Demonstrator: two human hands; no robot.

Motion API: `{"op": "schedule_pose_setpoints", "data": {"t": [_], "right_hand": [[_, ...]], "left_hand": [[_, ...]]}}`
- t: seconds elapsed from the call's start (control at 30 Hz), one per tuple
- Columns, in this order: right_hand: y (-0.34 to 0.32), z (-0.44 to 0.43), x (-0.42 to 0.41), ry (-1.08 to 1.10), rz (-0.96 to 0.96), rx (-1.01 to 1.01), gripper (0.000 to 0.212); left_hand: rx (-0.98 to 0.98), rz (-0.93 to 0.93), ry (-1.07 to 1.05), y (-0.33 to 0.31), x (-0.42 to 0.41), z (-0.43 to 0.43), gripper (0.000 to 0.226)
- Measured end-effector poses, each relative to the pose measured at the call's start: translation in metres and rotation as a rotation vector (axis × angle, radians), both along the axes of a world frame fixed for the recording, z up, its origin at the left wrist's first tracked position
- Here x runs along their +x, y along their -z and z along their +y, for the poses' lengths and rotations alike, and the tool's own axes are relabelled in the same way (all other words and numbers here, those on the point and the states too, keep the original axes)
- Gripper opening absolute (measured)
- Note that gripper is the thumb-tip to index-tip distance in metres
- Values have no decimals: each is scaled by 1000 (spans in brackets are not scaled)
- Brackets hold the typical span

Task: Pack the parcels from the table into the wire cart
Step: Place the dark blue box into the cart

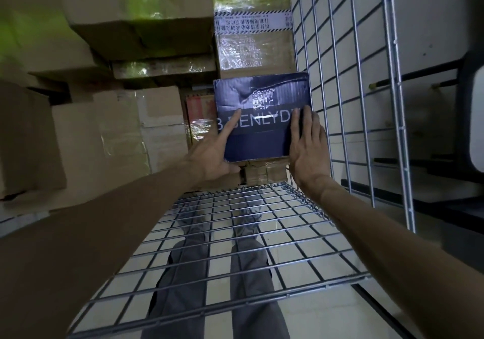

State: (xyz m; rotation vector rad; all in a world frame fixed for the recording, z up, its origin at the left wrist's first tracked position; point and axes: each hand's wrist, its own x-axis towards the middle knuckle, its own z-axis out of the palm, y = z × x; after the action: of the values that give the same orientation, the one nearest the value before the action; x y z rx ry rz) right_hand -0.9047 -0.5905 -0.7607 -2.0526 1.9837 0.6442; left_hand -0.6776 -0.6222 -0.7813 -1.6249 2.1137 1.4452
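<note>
— We've got the blue box point(262, 118) down inside the cart point(353, 76), close to the right wire wall and over a taped carton point(262, 173).
— How will it handle?
— It looks like stiff printed card, and we'd judge it light. The face is glossy, so it could slip.
— And our hold?
— The left hand point(209, 157) grips the near left corner, forefinger laid across the top. The right hand point(306, 150) is flat, fingers straight, pressing the right edge. We'd say opposite edges are the place to take it.
— What's in the cart?
— Brown cartons point(117, 134) are stacked along the left and back, several under shiny tape.
</note>
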Motion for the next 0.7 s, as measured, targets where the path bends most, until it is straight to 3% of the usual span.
{"op": "schedule_pose_setpoints", "data": {"t": [0.3, 0.43, 0.53, 0.63, 0.7], "right_hand": [[-95, 1, 32, 70, -95, 203, 101], [-172, -1, 52, 142, -253, 219, 87], [-236, -7, 66, 93, -330, 199, 58], [-300, -25, 79, 44, -275, 67, 43], [-344, -38, 93, 49, -319, 67, 52]], "left_hand": [[13, -91, -58, -94, 44, 2, 99], [56, -138, -161, -171, 80, 4, 87], [51, -147, -217, -234, 110, 2, 88], [-30, -160, -203, -288, 133, -15, 87], [-88, -157, -195, -331, 142, -33, 81]]}}
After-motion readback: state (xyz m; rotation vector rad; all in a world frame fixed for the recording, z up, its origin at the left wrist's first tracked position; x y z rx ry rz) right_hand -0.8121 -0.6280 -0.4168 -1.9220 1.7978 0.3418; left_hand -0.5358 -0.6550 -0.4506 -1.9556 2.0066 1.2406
